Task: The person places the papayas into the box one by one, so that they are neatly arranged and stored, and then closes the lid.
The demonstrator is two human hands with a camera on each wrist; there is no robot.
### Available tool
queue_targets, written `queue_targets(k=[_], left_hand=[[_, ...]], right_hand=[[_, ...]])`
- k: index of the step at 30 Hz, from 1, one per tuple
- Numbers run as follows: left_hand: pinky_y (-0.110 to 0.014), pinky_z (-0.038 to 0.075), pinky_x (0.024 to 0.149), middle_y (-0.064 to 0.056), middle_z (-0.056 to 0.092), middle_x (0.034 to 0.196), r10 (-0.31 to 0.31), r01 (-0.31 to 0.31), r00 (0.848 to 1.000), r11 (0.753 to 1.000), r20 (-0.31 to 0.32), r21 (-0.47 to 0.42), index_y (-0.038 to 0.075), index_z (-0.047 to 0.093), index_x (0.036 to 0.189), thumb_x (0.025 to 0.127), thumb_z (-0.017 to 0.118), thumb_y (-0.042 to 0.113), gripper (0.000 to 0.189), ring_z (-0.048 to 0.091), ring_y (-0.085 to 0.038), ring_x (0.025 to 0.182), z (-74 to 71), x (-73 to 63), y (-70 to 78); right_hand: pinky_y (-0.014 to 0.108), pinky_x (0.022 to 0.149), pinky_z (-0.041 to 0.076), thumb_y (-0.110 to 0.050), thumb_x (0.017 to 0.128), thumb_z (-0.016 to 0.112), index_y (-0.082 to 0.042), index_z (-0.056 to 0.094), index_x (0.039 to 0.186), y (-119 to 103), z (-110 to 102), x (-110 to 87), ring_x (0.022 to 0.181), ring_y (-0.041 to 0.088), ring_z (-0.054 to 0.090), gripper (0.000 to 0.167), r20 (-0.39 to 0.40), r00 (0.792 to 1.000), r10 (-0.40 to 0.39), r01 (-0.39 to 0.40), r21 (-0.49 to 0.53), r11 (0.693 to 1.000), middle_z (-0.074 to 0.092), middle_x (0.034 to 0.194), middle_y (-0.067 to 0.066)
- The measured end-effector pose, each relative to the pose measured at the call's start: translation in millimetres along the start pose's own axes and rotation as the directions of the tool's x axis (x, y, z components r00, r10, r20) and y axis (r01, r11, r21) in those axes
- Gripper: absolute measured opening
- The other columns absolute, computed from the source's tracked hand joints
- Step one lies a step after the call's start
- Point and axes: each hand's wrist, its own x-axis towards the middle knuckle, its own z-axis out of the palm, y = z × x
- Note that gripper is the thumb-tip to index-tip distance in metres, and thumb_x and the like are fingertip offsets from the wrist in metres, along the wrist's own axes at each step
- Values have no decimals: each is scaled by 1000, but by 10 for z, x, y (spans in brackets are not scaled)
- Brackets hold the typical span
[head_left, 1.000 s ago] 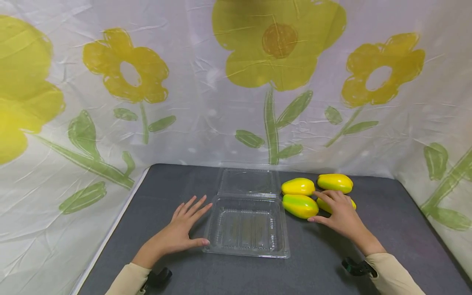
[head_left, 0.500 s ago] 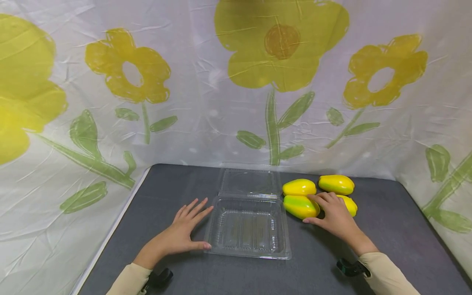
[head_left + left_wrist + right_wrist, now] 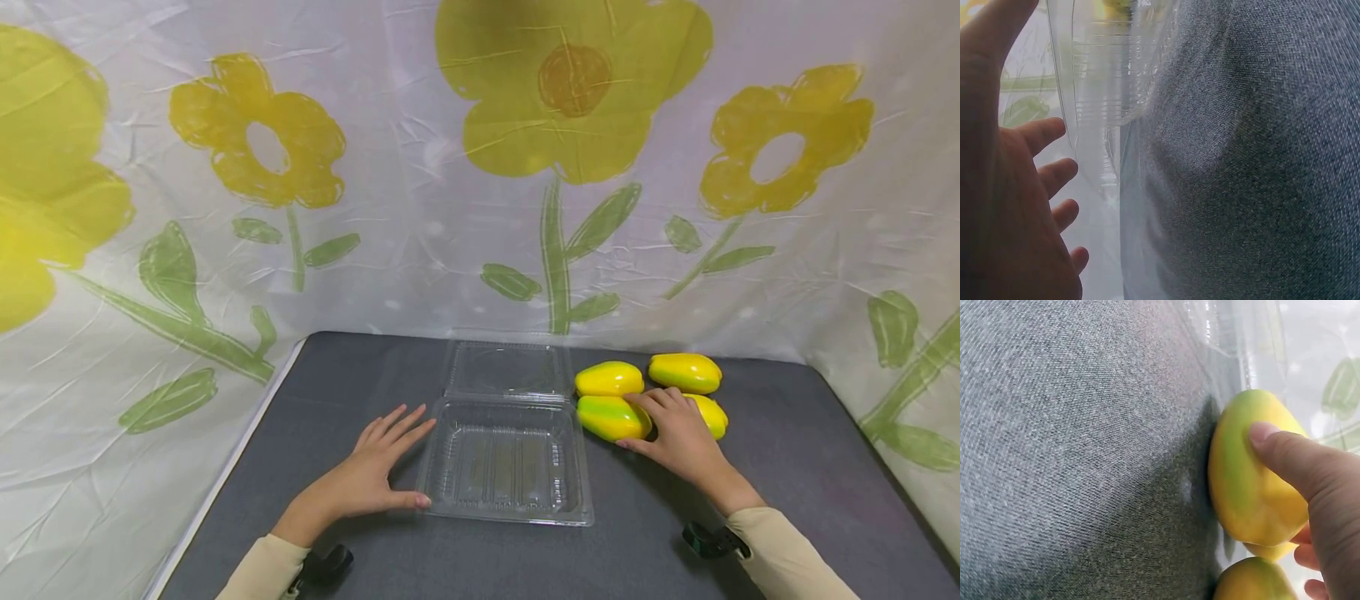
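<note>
In the head view, my right hand [image 3: 677, 435] grips a yellow-green papaya [image 3: 609, 417], the front left one of a small cluster. In the right wrist view its thumb [image 3: 1279, 447] presses on the side of that papaya [image 3: 1235, 469], and the other fingers are mostly hidden behind the fruit. A clear plastic clamshell box [image 3: 504, 515] lies with its lid [image 3: 508, 371] folded back, left of the fruit. My left hand [image 3: 367, 477] spreads its fingers at the box's left edge, the thumb tip right at the rim. The left wrist view shows those fingers [image 3: 1057, 178] beside the clear wall.
Right behind the held papaya lies another yellow papaya [image 3: 607, 379]. A further papaya [image 3: 684, 372] sits at the back right, and one more papaya [image 3: 708, 415] is partly hidden by my right hand. A flowered curtain [image 3: 405, 208] hangs behind the dark grey table [image 3: 360, 567].
My right hand has shifted slightly left and closed onto the front left papaya, uncovering more of the one to its right. The left hand has stayed nearly still.
</note>
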Motion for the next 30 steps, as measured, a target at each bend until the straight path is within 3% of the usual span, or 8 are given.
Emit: queue_targets(k=[13,30], left_hand=[[-72,19,113,-10,28,164,-9,9,1000,1000,2,-1,17,31,157,74,68,74,107,22,-44,150,5,4,13],[-72,19,113,-10,28,164,-17,17,1000,1000,10,17,14,31,156,70,76,67,111,23,-45,150,12,-3,44]], right_hand=[[48,81,44,-41,68,89,-7,67,122,4,-65,18,96,30,55,68,-47,998,-38,38,-16,999,68,108,13],[57,88,51,-36,68,90,-5,65,125,-46,-294,74,104,38,64,69,-52,998,-32,34,27,999,68,116,18]])
